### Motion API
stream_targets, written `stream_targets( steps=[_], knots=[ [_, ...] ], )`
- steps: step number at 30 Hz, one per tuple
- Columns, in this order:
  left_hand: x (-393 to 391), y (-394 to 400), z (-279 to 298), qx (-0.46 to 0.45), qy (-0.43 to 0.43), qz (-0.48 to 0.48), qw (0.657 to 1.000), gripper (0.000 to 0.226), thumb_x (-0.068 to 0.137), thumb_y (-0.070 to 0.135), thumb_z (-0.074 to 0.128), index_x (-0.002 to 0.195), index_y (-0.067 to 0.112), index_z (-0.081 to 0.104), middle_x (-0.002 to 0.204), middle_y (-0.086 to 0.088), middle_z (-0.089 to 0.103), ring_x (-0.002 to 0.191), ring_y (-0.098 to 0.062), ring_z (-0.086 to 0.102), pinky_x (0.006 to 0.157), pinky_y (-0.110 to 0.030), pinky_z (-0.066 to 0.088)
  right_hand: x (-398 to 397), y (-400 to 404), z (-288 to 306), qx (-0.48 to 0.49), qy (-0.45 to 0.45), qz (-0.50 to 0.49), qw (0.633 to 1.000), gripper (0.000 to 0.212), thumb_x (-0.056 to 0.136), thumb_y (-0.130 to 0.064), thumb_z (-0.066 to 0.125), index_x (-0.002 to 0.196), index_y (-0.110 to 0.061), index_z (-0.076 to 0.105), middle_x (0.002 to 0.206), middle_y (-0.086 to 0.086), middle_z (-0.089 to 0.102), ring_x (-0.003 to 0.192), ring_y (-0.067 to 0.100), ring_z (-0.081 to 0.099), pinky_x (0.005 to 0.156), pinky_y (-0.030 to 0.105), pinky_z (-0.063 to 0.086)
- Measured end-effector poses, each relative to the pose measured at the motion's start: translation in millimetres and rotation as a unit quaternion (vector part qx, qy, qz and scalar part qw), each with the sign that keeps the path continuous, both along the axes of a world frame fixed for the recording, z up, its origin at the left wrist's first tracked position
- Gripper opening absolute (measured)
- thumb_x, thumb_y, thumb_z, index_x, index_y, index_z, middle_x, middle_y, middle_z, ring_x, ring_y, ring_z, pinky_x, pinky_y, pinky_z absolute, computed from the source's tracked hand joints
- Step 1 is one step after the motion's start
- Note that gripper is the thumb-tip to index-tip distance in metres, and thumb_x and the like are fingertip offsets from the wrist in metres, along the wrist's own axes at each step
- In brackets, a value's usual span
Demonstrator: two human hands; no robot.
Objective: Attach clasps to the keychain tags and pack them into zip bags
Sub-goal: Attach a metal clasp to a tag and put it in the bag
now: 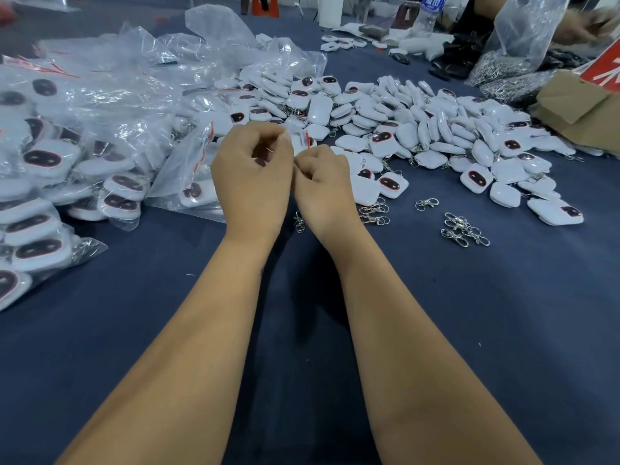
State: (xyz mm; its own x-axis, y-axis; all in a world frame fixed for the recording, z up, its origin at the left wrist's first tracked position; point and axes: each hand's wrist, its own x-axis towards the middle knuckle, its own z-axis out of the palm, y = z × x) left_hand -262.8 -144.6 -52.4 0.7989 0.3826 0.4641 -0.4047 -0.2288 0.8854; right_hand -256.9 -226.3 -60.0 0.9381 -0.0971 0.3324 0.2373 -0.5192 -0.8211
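Observation:
My left hand [252, 172] and my right hand [323, 182] meet above the dark blue table, both with fingers curled. Between them they pinch a small clear zip bag [301, 139] with a red seal strip; its contents are mostly hidden behind my fingers. A heap of white keychain tags [419, 129] with dark oval faces spreads across the table beyond my hands. Loose metal clasps [464, 229] lie to the right of my right wrist, and more clasps [374, 213] lie just beside it. Packed zip bags [50, 162] with tags pile up on the left.
A big crumpled clear plastic sheet [141, 62] covers the far left. A cardboard box [580, 105] and a bag of metal clasps [503, 65] sit at the far right, a water bottle [429, 15] at the back. Another person's hand [583, 25] shows at top right.

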Motion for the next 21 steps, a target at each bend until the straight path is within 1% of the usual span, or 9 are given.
stream_targets(
  steps=[2, 3, 5, 6, 10, 12, 15, 18, 21],
  knots=[
    [2.7, 1.4, -0.8, 0.015, 0.034, -0.002, 0.999, 0.01, 0.088, 0.017, 0.06, 0.087, 0.026, 0.066, 0.087, 0.008, 0.067, 0.082, -0.008, 0.062, 0.077, -0.022, 0.05, -0.5, 0.8, -1.5, -0.004, -0.009, -0.003, 1.0, 0.022, 0.093, -0.014, 0.055, 0.077, -0.013, 0.07, 0.095, 0.0, 0.054, 0.102, 0.022, 0.05, 0.09, 0.039, 0.044],
    [5.2, 1.9, -1.9, 0.04, 0.068, -0.005, 0.997, 0.01, 0.089, 0.02, 0.059, 0.087, 0.029, 0.064, 0.085, 0.011, 0.066, 0.083, -0.008, 0.062, 0.077, -0.025, 0.051, -1.6, 0.5, -0.9, 0.02, -0.015, -0.019, 0.999, 0.018, 0.091, -0.01, 0.054, 0.087, -0.012, 0.072, 0.101, 0.003, 0.057, 0.1, 0.018, 0.052, 0.09, 0.038, 0.045],
    [8.8, 2.0, -6.0, 0.142, 0.135, 0.0, 0.981, 0.009, 0.088, 0.023, 0.059, 0.089, 0.032, 0.061, 0.089, 0.013, 0.065, 0.085, -0.008, 0.061, 0.073, -0.028, 0.047, -5.3, -3.4, 4.0, 0.082, -0.03, -0.076, 0.993, 0.023, 0.085, -0.001, 0.051, 0.094, -0.012, 0.068, 0.105, 0.003, 0.059, 0.095, 0.017, 0.054, 0.091, 0.039, 0.045],
    [9.2, 1.8, -8.1, 0.198, 0.146, 0.004, 0.969, 0.011, 0.086, 0.023, 0.059, 0.092, 0.032, 0.061, 0.095, 0.012, 0.065, 0.088, -0.009, 0.06, 0.07, -0.028, 0.043, -5.0, -7.6, 5.4, 0.08, -0.03, -0.115, 0.99, 0.026, 0.083, 0.001, 0.05, 0.097, -0.013, 0.067, 0.107, 0.003, 0.058, 0.097, 0.02, 0.054, 0.093, 0.04, 0.043],
    [9.4, -1.1, -14.1, 0.348, 0.12, 0.004, 0.93, 0.024, 0.083, 0.009, 0.058, 0.104, 0.02, 0.06, 0.111, 0.001, 0.058, 0.105, -0.022, 0.053, 0.069, -0.032, 0.033, -3.5, -24.0, 6.3, -0.085, 0.081, -0.259, 0.959, 0.037, 0.079, -0.006, 0.05, 0.112, -0.02, 0.058, 0.125, 0.003, 0.048, 0.12, 0.026, 0.037, 0.101, 0.036, 0.024],
    [8.4, 0.1, -13.5, 0.369, 0.119, 0.006, 0.922, 0.036, 0.074, -0.004, 0.052, 0.102, 0.017, 0.059, 0.107, -0.004, 0.054, 0.105, -0.027, 0.049, 0.068, -0.033, 0.031, -4.8, -25.4, 5.1, -0.121, 0.137, -0.257, 0.949, 0.038, 0.078, -0.007, 0.051, 0.114, -0.019, 0.053, 0.129, 0.005, 0.041, 0.122, 0.028, 0.032, 0.099, 0.037, 0.022],
    [8.1, 7.4, -12.3, 0.381, 0.132, 0.035, 0.914, 0.041, 0.068, -0.009, 0.048, 0.096, 0.017, 0.061, 0.097, -0.002, 0.047, 0.103, -0.031, 0.044, 0.068, -0.034, 0.028, -4.9, -28.3, 0.9, -0.14, 0.122, -0.234, 0.954, 0.042, 0.077, -0.003, 0.052, 0.116, -0.017, 0.054, 0.128, 0.007, 0.042, 0.121, 0.029, 0.034, 0.099, 0.034, 0.027],
    [9.9, 15.1, -13.7, 0.396, 0.165, 0.067, 0.901, 0.035, 0.074, -0.004, 0.051, 0.096, 0.019, 0.066, 0.101, -0.005, 0.052, 0.111, -0.033, 0.04, 0.076, -0.032, 0.028, -3.8, -31.1, 0.6, -0.086, 0.073, -0.215, 0.97, 0.05, 0.076, 0.005, 0.051, 0.122, -0.015, 0.055, 0.126, 0.008, 0.046, 0.118, 0.025, 0.037, 0.094, 0.032, 0.038],
    [9.8, 10.7, -15.4, 0.416, 0.171, 0.087, 0.889, 0.026, 0.083, 0.015, 0.055, 0.106, 0.018, 0.067, 0.114, -0.009, 0.056, 0.118, -0.033, 0.039, 0.081, -0.03, 0.023, -2.8, -29.3, 1.1, 0.004, 0.026, -0.183, 0.983, 0.049, 0.078, 0.008, 0.053, 0.123, -0.013, 0.055, 0.12, 0.008, 0.051, 0.108, 0.021, 0.047, 0.084, 0.026, 0.041]
  ],
)
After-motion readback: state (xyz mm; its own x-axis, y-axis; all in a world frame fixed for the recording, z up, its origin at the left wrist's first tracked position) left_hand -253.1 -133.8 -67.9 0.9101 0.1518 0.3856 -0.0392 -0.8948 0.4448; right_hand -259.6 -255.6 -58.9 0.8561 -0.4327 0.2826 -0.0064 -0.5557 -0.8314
